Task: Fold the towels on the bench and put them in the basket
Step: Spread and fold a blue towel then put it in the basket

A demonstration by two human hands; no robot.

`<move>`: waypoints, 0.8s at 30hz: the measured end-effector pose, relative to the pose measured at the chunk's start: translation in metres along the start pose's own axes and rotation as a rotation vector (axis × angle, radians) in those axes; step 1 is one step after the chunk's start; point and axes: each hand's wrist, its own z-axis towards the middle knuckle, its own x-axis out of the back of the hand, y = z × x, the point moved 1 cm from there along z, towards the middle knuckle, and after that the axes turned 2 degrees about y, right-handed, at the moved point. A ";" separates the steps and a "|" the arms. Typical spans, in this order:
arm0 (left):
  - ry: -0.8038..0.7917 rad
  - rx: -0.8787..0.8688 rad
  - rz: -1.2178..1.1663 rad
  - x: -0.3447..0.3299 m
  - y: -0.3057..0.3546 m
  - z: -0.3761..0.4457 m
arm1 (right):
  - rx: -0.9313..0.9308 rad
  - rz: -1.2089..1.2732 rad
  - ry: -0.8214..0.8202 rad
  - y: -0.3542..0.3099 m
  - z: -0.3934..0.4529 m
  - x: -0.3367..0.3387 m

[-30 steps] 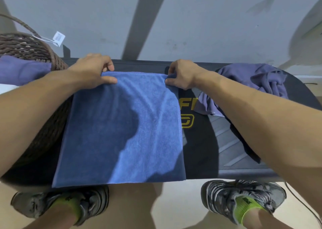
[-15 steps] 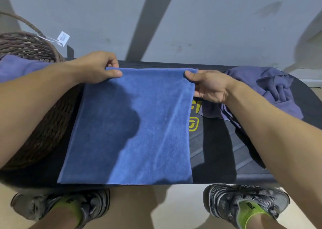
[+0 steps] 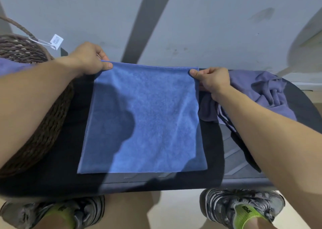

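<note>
Both hands pinching blue towel corners, basket tag print seemingly illegible

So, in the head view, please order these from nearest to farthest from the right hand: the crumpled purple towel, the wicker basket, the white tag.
From the right hand, which pinches the blue towel:
1. Crumpled purple towel, right beside and partly under the hand, on the bench's right end.
2. White tag, far across to the left, near the wall.
3. Wicker basket, at the left edge, just beyond the tag.
</note>
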 end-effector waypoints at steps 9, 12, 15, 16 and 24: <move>0.548 0.143 -0.583 -0.021 -0.009 -0.077 | 0.372 -0.466 0.179 -0.002 -0.085 0.023; 0.397 0.088 -0.300 -0.038 -0.015 -0.134 | 0.325 -0.451 0.092 0.029 -0.149 0.036; 0.331 0.081 -0.071 -0.046 -0.025 -0.195 | 0.157 -0.440 0.054 0.060 -0.191 0.053; 0.282 0.120 0.000 -0.046 -0.029 -0.208 | 0.104 -0.440 0.031 0.068 -0.198 0.056; 0.220 0.321 0.021 -0.046 -0.043 -0.286 | -0.066 -0.449 -0.024 0.093 -0.224 0.049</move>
